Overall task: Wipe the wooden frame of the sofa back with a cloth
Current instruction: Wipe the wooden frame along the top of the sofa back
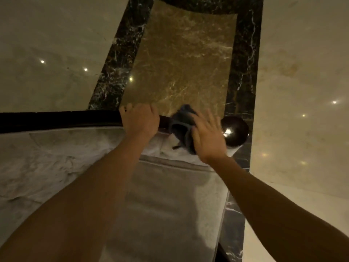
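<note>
The dark wooden frame (56, 119) runs along the top of the sofa back and ends in a glossy round knob (235, 130) at the right. My left hand (140, 121) grips the rail, fingers curled over its far edge. A dark grey cloth (182, 122) is draped over the rail between my hands. My right hand (206, 136) presses flat on the cloth with fingers spread, just left of the knob. The rail under the cloth and hands is hidden.
Pale grey sofa upholstery (56, 167) and a cushion (170, 195) lie below the rail. Beyond the sofa is a polished marble floor with a brown panel (185, 59) bordered by black veined strips (120, 53). Cream tiles (302, 72) lie to the right.
</note>
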The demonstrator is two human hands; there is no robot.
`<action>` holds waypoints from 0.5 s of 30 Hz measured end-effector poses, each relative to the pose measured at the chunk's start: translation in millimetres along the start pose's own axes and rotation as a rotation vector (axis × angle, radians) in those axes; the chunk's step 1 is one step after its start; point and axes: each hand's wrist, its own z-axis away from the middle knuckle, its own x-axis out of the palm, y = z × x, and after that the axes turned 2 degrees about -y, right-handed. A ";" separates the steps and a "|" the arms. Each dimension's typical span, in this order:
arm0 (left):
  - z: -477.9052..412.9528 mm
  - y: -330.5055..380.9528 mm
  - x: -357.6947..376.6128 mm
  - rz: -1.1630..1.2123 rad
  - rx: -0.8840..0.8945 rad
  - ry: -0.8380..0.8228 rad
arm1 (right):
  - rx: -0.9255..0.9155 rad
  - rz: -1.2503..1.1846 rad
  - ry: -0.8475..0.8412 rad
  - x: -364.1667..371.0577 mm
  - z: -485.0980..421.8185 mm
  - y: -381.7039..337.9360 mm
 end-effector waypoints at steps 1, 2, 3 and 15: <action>0.1 -3.6 1.0 0.057 -0.022 0.054 | 0.096 0.017 -0.008 -4.4 15.5 30.0; -0.1 -1.2 1.5 0.081 -0.024 0.086 | 0.159 0.038 0.003 -8.7 27.7 49.9; 0.4 2.3 2.2 0.080 -0.012 0.082 | 0.192 0.029 0.002 -9.0 30.0 52.3; 22.5 80.1 17.5 -0.052 0.040 0.076 | 0.104 -0.020 0.109 -20.5 29.3 75.8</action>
